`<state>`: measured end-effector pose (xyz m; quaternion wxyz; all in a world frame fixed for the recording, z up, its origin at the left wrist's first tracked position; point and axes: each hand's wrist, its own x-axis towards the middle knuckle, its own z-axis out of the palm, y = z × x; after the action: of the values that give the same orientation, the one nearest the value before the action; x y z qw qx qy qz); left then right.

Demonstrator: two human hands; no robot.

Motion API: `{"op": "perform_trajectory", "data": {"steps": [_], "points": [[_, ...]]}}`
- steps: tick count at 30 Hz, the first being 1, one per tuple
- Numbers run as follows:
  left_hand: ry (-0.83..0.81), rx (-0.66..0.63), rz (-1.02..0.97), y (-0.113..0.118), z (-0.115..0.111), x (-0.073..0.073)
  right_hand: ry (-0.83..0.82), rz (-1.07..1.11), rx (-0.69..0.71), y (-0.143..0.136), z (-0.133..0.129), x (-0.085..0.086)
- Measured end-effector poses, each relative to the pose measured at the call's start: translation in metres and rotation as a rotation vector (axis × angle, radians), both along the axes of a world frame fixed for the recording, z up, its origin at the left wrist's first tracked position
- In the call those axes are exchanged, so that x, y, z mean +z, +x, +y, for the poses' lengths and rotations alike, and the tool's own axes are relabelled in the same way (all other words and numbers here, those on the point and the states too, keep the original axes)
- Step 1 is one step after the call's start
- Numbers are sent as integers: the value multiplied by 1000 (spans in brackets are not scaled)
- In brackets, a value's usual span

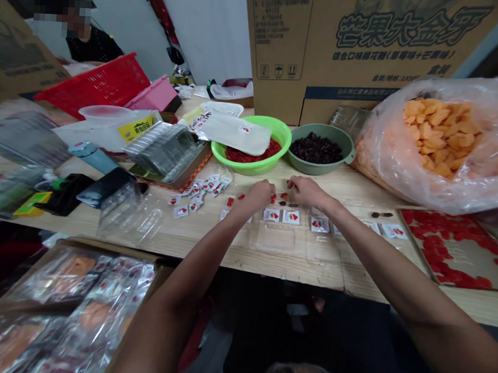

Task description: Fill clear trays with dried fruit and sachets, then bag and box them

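My left hand (pixel 262 194) is low over the table with its fingers curled together, next to small red gummy candies (pixel 283 195). What it pinches, if anything, is hidden. Just to its right, my right hand (pixel 306 191) has its fingertips drawn together; I cannot make out anything in them. Dark brown pieces (pixel 282 204) lie below the red ones. Nearer to me is a row of small white sachets with red print (pixel 291 216), resting in clear plastic trays (pixel 277 237). My forearms cover parts of this row.
Behind my hands stand a lime green bowl (pixel 250 167) of red pieces and a grey-green bowl (pixel 324 167) of dark pieces. Loose sachets (pixel 206 189) lie left. At right are a bag of orange pieces (pixel 440 136) and a red-candy tray (pixel 451 252). Another person (pixel 93 43) is at back left.
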<state>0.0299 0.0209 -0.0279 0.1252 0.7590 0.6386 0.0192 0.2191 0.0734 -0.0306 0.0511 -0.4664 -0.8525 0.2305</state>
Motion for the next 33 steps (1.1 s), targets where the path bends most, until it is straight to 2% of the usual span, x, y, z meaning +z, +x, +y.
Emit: {"op": "perform_trajectory", "data": {"steps": [6,14,16,20,22,26,33], "points": [[25,109,-193,-7,-4,6,167,-218,138,-15,-9,6],[-3,17,-128,-5,-13,3,216,-212,115,-19,-24,4],[-15,10,-141,-8,-13,2,205,-180,94,-15,-20,3],[20,81,-271,-15,-9,1,162,-114,-111,1,7,5],[48,111,-253,-14,-6,0,122,-147,-167,7,20,6],[-8,95,-118,-6,-1,0,54,-249,-100,3,29,6],[-8,26,-121,1,-5,3,36,-281,-6,-17,31,3]]}}
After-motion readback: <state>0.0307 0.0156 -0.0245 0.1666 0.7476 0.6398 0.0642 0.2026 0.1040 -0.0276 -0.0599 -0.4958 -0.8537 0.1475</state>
